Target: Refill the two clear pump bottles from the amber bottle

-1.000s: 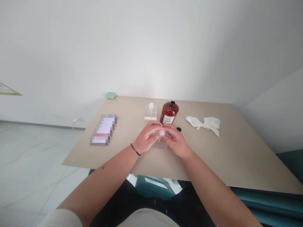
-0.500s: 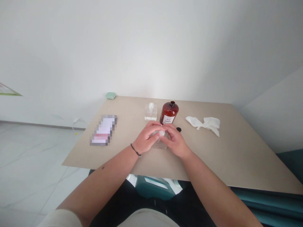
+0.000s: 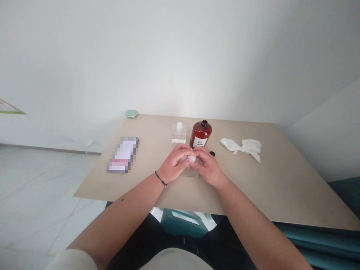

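A clear square bottle stands on the table close in front of me, its lower part showing below my fingers. My left hand curls round the white rounded top from the left, thumb against it. From the right, my right hand closes on the same top, and the fingertips of both hands meet at its far side. How the top sits on the bottle is hidden by my fingers. Just behind them stands a brown bottle with a white label and an uncapped neck.
A second clear square bottle with a white rounded top is behind my left hand. Beside the brown bottle lies a black cap. Crumpled white tissue is at right, a blurred phone at left, and a green box at the back corner.
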`<state>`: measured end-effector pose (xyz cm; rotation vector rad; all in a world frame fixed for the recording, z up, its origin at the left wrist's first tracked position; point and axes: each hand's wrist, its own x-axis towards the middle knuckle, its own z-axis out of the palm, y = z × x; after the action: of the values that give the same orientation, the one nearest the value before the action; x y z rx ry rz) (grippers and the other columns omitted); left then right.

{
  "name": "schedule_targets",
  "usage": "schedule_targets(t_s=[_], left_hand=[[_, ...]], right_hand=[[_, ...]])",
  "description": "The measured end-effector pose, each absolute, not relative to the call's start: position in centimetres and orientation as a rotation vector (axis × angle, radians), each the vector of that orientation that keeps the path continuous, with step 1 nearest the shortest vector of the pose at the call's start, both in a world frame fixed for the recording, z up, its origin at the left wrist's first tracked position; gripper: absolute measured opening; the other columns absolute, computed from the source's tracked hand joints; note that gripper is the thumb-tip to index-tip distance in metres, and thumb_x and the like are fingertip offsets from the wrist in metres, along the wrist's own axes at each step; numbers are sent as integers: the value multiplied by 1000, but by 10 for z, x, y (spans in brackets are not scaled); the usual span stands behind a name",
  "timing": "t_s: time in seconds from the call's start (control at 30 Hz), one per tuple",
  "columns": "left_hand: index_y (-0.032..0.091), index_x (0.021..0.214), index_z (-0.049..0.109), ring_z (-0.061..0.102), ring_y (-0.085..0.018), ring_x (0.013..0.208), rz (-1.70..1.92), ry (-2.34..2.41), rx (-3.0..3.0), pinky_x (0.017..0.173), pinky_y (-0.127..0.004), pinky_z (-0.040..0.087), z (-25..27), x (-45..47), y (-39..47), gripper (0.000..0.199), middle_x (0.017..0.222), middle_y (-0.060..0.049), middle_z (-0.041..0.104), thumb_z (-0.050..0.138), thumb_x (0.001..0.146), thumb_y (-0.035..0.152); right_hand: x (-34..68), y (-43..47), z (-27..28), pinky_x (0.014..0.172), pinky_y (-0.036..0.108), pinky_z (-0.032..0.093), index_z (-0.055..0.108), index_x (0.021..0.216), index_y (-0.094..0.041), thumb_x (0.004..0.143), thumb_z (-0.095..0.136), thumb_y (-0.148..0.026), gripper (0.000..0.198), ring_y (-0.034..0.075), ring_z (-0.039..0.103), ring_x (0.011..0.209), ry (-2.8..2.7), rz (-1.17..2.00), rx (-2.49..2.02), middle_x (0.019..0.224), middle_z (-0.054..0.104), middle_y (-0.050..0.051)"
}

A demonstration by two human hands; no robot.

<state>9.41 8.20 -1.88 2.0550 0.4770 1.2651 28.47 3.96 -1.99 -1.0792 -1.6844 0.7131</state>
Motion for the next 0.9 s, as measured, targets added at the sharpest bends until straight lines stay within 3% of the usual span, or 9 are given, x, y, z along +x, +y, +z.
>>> schedule_targets(t_s=[0.47,0.7,0.8,0.9], left_hand=[[24,122,71,63,-21,111,1305,402,2024,100,-41,54,-22,95,84,29,113,-8,64,56,104,40],[24,124,71,62,-23,114,1247,431,2041,103,-44,53,-20,94,83,33,115,-9,65,53,104,43],[28,142,59,59,-25,122,1200,429,2030,110,-46,49,-25,91,84,42,129,-11,63,55,103,45],[31,160,33,57,-28,127,1100,461,1949,111,-49,47,-33,86,85,77,144,-13,54,66,95,55]], right_hand=[[282,43,-18,100,46,52,68,94,-26,83,80,-54,32,25,65,104,-1641,735,-1072,110,66,6],[283,40,-23,106,50,49,72,108,-28,84,80,-48,32,29,65,116,-1630,755,-1090,122,66,9],[289,37,-17,108,50,48,72,114,-29,89,74,-44,29,30,63,123,-1653,751,-1014,127,66,9],[300,34,-10,95,43,53,73,104,-28,93,65,-36,16,26,66,107,-1543,669,-976,111,69,7]])
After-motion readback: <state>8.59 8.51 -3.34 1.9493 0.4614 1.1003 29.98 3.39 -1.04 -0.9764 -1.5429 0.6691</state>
